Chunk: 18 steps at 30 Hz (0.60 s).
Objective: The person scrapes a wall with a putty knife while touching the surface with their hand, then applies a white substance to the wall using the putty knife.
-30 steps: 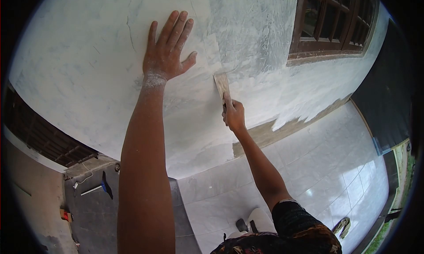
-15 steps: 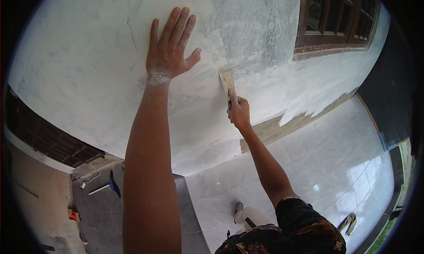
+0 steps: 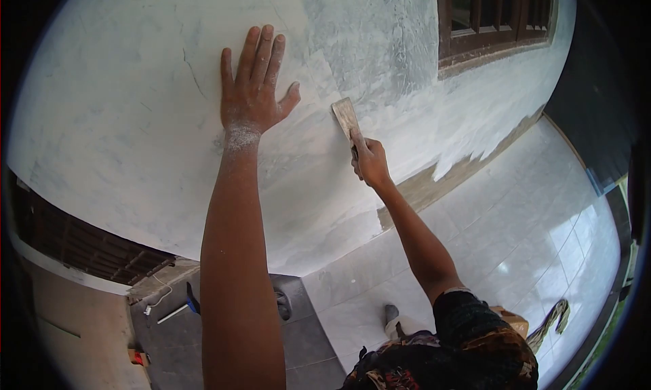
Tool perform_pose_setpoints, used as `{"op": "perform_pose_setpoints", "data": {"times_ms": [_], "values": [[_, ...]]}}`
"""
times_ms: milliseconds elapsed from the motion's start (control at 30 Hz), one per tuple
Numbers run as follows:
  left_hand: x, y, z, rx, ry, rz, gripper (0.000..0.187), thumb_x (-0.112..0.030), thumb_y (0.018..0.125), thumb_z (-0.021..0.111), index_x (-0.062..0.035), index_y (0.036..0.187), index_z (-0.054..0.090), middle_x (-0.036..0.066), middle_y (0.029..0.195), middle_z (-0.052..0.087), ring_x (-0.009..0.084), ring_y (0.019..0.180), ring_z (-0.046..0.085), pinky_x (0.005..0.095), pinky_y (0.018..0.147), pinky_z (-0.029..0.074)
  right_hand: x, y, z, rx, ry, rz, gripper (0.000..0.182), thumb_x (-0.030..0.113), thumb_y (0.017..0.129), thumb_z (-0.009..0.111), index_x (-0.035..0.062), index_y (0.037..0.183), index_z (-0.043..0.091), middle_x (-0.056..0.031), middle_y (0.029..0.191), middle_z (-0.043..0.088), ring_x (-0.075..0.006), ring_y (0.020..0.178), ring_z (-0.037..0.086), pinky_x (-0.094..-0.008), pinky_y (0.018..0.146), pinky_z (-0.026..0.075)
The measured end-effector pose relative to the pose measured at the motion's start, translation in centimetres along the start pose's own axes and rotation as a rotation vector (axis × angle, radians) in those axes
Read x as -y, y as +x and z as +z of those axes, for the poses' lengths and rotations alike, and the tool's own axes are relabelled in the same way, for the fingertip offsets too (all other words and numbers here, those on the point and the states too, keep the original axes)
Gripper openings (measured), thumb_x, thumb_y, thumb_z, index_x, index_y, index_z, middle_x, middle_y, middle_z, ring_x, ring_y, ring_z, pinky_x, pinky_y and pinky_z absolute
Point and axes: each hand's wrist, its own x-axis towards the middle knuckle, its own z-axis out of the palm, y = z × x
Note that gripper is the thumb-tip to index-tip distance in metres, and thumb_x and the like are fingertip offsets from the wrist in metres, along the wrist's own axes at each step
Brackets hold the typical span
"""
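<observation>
My left hand [image 3: 252, 88] lies flat against the white, patchy wall [image 3: 169, 159], fingers spread, with white dust on the wrist and thumb. To its right, my right hand [image 3: 369, 161] is wrapped round the handle of a putty knife [image 3: 344, 115], whose broad metal blade points up toward the wall. Whether the blade touches the wall cannot be made out. Around the blade the wall coating is smeared white and grey, with a bare strip along the wall's foot.
A brown-framed window [image 3: 498, 47] is at the upper right. A dark slatted opening [image 3: 81, 237] is at the lower left. Below lie pale floor tiles [image 3: 502, 241] and dark tiles [image 3: 308, 329]. A cloth [image 3: 548, 325] and a cardboard box [image 3: 512, 320] sit at the lower right.
The view has shifted, so the window sits further left and higher. The putty knife's blade is tilted more to the left. The box and a dark shoe have come into sight.
</observation>
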Motion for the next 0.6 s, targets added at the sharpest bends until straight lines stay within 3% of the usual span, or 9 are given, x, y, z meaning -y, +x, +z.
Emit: {"op": "perform_pose_setpoints", "data": {"times_ms": [100,167,267,467,600], "values": [[0.1,0.2,-0.2,0.000,0.023,0.011,0.087,-0.056,0.081,0.061,-0.0184,0.152,0.025,0.003,0.160,0.017,0.0202,0.149,0.011,0.0555,0.117,0.012,0.0,-0.7,-0.2,-0.008,-0.010,-0.014,0.062,0.058,0.094,0.052,0.0066,0.058,0.048,-0.0006,0.048,0.044,-0.0092,0.038,0.042,-0.0272,0.035,0.034],[0.1,0.2,-0.1,0.003,0.026,0.009,0.087,-0.056,0.081,0.060,-0.0179,0.152,0.025,0.004,0.160,0.016,0.0208,0.149,0.010,0.0561,0.117,0.012,-0.6,-0.9,-0.5,0.023,0.020,0.087,0.062,0.058,0.093,0.052,0.0063,0.059,0.048,-0.0009,0.049,0.044,-0.0089,0.039,0.043,-0.0273,0.035,0.034],[0.1,0.1,0.1,0.033,0.018,0.010,0.088,-0.055,0.081,0.060,-0.0179,0.152,0.024,0.004,0.160,0.016,0.0214,0.149,0.011,0.0570,0.117,0.012,0.5,-0.3,0.1,0.030,-0.019,-0.003,0.062,0.057,0.093,0.053,0.0062,0.059,0.048,-0.0008,0.050,0.045,-0.0087,0.039,0.043,-0.0275,0.035,0.034],[-0.3,0.0,0.1,0.020,0.035,0.001,0.085,-0.053,0.083,0.059,-0.0174,0.152,0.025,0.006,0.160,0.017,0.0230,0.149,0.011,0.0578,0.116,0.012,-0.5,-0.9,0.2,0.006,-0.023,0.077,0.064,0.058,0.093,0.052,0.0037,0.060,0.052,-0.0012,0.049,0.046,-0.0094,0.041,0.045,-0.0276,0.038,0.035],[-0.3,-0.1,0.3,0.006,0.010,0.008,0.084,-0.052,0.083,0.058,-0.0166,0.152,0.025,0.006,0.160,0.017,0.0237,0.149,0.012,0.0585,0.116,0.012,0.8,-0.6,0.5,-0.010,-0.065,0.011,0.065,0.058,0.093,0.052,0.0018,0.062,0.055,-0.0027,0.049,0.047,-0.0106,0.042,0.046,-0.0290,0.040,0.037]]}}
